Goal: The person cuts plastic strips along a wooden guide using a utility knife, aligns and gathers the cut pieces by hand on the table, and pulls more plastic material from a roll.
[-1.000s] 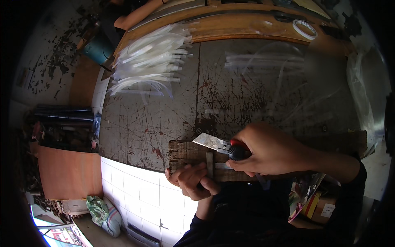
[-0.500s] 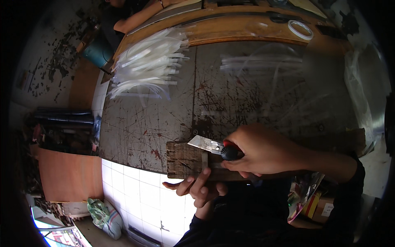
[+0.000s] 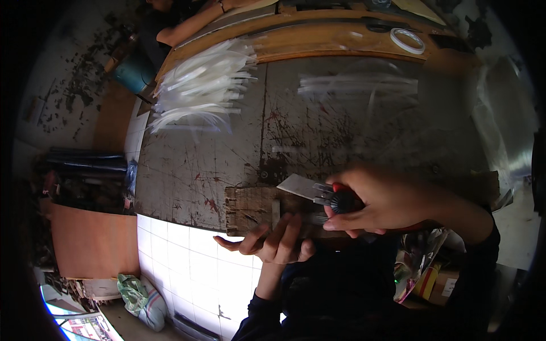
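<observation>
My right hand [image 3: 387,202] is closed around a utility knife [image 3: 307,188] with a red and black handle. The knife's wide blade points left, above a worn wooden plank [image 3: 248,211] at the near edge of the table. At the plank's front edge is my left hand [image 3: 278,244], palm up, with its fingers apart. Its fingertips reach the lower end of a short, narrow grey piece [image 3: 276,212] lying across the plank. Between the two hands something pale and thin [image 3: 315,218] shows on the wood, too blurred to name.
A heap of translucent plastic strips [image 3: 199,85] lies at the table's far left, and more strips [image 3: 352,85] lie further right. A white tape roll [image 3: 408,41] rests on a wooden ledge [image 3: 330,42]. Clear plastic sheeting [image 3: 500,119] hangs at right. Another person's arm [image 3: 193,25] leans at the back.
My right hand has drawn the knife to the right, away from the grey piece. My left hand's fingers have shifted slightly up onto the plank. The whole view has moved a little.
</observation>
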`<control>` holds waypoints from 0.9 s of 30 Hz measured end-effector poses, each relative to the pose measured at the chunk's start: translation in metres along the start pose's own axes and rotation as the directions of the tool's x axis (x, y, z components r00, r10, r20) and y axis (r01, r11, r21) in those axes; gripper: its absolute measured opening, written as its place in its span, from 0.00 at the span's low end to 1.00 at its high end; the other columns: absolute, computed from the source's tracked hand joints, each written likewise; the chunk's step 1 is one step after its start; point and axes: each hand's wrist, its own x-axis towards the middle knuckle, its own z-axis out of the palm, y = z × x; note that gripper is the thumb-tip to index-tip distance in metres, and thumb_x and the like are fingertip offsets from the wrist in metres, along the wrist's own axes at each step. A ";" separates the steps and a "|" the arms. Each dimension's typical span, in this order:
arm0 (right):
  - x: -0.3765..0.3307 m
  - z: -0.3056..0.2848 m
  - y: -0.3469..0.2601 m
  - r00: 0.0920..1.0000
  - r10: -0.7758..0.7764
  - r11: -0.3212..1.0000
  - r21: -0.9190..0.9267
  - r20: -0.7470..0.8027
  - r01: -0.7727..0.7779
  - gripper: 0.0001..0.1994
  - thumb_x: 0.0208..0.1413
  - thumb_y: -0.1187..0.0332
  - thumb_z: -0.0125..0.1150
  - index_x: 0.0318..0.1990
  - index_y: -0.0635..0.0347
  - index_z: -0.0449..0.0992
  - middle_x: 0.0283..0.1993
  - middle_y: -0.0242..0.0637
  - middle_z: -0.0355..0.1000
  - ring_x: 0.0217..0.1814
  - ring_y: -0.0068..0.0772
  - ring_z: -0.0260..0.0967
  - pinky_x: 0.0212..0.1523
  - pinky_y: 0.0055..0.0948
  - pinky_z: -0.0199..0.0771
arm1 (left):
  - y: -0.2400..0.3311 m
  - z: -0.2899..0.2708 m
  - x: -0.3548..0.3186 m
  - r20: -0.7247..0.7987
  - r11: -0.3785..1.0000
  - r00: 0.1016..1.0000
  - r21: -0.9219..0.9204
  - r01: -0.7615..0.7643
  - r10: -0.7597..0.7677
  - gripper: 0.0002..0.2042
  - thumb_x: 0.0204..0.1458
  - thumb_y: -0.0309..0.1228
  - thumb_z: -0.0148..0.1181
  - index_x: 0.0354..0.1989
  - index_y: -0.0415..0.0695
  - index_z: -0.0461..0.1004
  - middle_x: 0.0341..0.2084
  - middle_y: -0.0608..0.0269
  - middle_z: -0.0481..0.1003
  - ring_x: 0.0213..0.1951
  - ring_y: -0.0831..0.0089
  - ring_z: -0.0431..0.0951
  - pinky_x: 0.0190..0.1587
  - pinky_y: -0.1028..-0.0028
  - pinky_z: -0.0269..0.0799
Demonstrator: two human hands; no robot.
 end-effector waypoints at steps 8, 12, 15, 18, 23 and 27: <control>-0.087 -0.025 0.050 0.947 0.212 0.974 -0.027 -0.241 -0.225 0.13 0.45 0.63 0.63 0.31 0.63 0.70 0.22 0.30 0.69 0.21 0.17 0.66 0.21 0.19 0.64 | -0.012 -0.010 0.008 0.166 0.974 0.962 0.035 -0.224 0.215 0.20 0.47 0.56 0.36 0.33 0.70 0.77 0.26 0.83 0.64 0.44 0.77 0.59 0.58 0.39 0.24; -0.136 -0.024 0.064 0.695 0.455 0.878 0.149 -0.557 -0.456 0.16 0.37 0.67 0.70 0.32 0.63 0.71 0.24 0.30 0.69 0.27 0.17 0.67 0.23 0.20 0.67 | -0.020 -0.010 0.003 0.195 0.945 0.930 0.040 -0.324 0.310 0.21 0.47 0.60 0.34 0.35 0.73 0.76 0.30 0.79 0.64 0.45 0.76 0.59 0.57 0.38 0.23; -0.163 -0.028 0.084 0.593 0.473 0.858 0.189 -0.651 -0.477 0.17 0.33 0.71 0.72 0.31 0.65 0.71 0.23 0.28 0.68 0.28 0.17 0.67 0.22 0.19 0.67 | -0.021 -0.009 0.006 0.217 0.926 0.909 0.046 -0.374 0.356 0.22 0.47 0.63 0.34 0.36 0.73 0.76 0.32 0.77 0.63 0.47 0.75 0.58 0.57 0.38 0.23; -0.169 -0.027 0.091 0.578 0.476 0.864 0.232 -0.663 -0.446 0.16 0.33 0.73 0.71 0.29 0.67 0.70 0.22 0.29 0.67 0.22 0.18 0.66 0.19 0.18 0.66 | -0.022 -0.011 0.009 0.258 0.902 0.880 0.065 -0.426 0.398 0.21 0.45 0.65 0.38 0.37 0.75 0.74 0.34 0.74 0.63 0.49 0.74 0.56 0.57 0.39 0.20; -0.162 -0.022 0.098 0.582 0.346 0.925 0.162 -0.736 -0.344 0.14 0.33 0.75 0.70 0.27 0.67 0.69 0.20 0.30 0.66 0.18 0.18 0.66 0.16 0.18 0.64 | -0.026 -0.020 0.006 0.296 0.908 0.880 0.079 -0.411 0.372 0.18 0.43 0.66 0.41 0.36 0.80 0.72 0.35 0.76 0.62 0.50 0.72 0.55 0.58 0.39 0.22; -0.166 -0.024 0.096 0.584 0.375 0.896 0.121 -0.720 -0.426 0.15 0.34 0.71 0.71 0.25 0.67 0.69 0.18 0.31 0.65 0.17 0.19 0.66 0.14 0.18 0.64 | -0.022 -0.017 0.012 0.317 0.896 0.861 0.071 -0.439 0.397 0.15 0.44 0.65 0.42 0.36 0.82 0.70 0.34 0.76 0.60 0.50 0.70 0.54 0.58 0.40 0.22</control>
